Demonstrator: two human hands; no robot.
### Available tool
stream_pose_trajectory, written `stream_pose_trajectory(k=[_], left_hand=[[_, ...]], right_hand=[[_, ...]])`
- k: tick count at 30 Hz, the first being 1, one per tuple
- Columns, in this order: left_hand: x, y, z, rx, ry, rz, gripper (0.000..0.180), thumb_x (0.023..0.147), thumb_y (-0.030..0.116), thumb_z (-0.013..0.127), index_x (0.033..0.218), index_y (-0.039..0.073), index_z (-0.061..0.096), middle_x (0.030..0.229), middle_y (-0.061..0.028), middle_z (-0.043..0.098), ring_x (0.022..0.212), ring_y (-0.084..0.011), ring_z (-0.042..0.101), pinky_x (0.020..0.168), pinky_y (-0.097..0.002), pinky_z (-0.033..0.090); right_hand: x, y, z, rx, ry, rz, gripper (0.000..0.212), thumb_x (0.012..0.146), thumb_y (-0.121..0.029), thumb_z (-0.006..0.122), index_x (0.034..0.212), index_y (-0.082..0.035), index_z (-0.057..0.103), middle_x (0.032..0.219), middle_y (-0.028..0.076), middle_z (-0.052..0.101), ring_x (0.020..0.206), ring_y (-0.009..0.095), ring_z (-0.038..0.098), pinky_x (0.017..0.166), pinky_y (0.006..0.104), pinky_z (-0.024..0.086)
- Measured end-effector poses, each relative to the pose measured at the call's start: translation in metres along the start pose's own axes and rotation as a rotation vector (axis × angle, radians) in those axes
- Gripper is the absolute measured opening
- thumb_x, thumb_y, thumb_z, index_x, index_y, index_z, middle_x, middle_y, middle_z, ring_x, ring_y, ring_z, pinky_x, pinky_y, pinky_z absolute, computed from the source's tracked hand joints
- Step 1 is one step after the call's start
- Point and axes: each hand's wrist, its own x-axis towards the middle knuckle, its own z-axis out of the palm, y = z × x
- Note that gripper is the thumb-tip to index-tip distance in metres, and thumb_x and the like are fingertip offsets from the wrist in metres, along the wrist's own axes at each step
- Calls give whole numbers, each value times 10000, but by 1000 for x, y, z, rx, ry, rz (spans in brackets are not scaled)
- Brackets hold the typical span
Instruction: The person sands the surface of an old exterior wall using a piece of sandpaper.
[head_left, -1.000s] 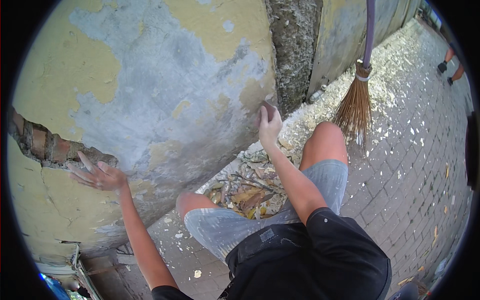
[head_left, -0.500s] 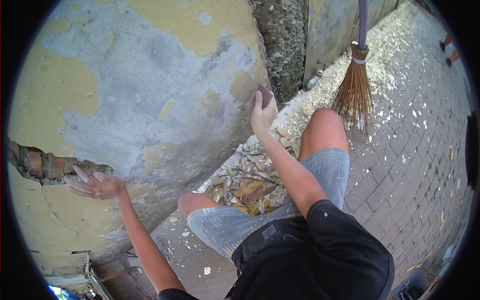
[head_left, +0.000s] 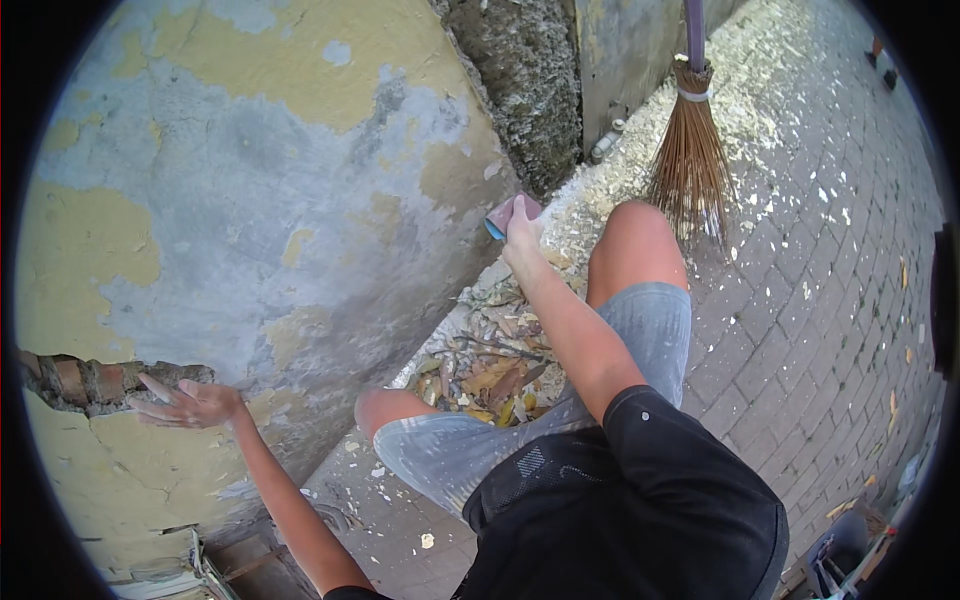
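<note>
My right hand (head_left: 522, 240) grips a reddish-brown piece of sandpaper (head_left: 514, 215) with a blue patch showing at its lower left end. It is at the lower right corner of the peeling wall (head_left: 250, 230); whether the sandpaper touches the plaster I cannot tell. Bare grey patches and yellow paint cover that wall. Fingers spread, my left hand (head_left: 195, 404) leans on the wall beside a broken gap with exposed bricks (head_left: 85, 382). Pale dust coats both hands.
A stick broom (head_left: 693, 150) stands beyond my right knee. Paint flakes (head_left: 745, 90) litter the brick paving (head_left: 790, 300). Dry leaves (head_left: 495, 380) lie between my knees by the wall's foot. A white pipe end (head_left: 607, 139) juts out nearby. Another person's foot (head_left: 889, 78) shows at the far right.
My right hand has drawn down along the wall's corner, and the sandpaper has tilted to show blue. The view has shifted a little. My left hand stays against the wall, fingers spread.
</note>
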Motion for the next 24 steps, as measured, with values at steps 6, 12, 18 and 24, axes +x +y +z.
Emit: stream_pose_trajectory(k=[6, 12, 18, 24], left_hand=[[1, 1, -2, 10, 7, 10, 613, 1069, 497, 218, 1421, 143, 573, 1572, -159, 375, 1420, -422, 352, 1177, -579, 264], [-10, 4, 8, -29, -11, 2, 627, 1067, 508, 219, 1425, 129, 566, 1571, -174, 371, 1426, -426, 328, 1178, -583, 253], [4, -23, -11, 54, 3, 22, 644, 1068, 519, 200, 1423, 126, 567, 1567, -168, 379, 1425, -445, 316, 1163, -594, 265], [-8, 16, 8, -34, -54, 17, 666, 1061, 512, 215, 1455, 69, 518, 1595, -183, 330, 1460, -430, 269, 1184, -582, 232]], right_hand=[[10, 53, -17, 121, 178, 479, 400, 986, -381, 647, 1295, -154, 532, 1190, 37, 627, 977, 200, 664, 789, 441, 585], [-11, 38, 2, 5, 201, 167, 416, 996, -277, 632, 1248, 34, 519, 1169, 128, 632, 946, 217, 663, 801, 356, 556], [-90, 6, 38, 104, -4, 99, 287, 1014, -244, 605, 1160, 3, 588, 1051, 90, 667, 920, 193, 652, 787, 346, 549], [50, 85, -10, 360, 383, 407, 274, 1029, -344, 578, 1158, -103, 597, 1043, 51, 667, 900, 174, 666, 735, 369, 594]])
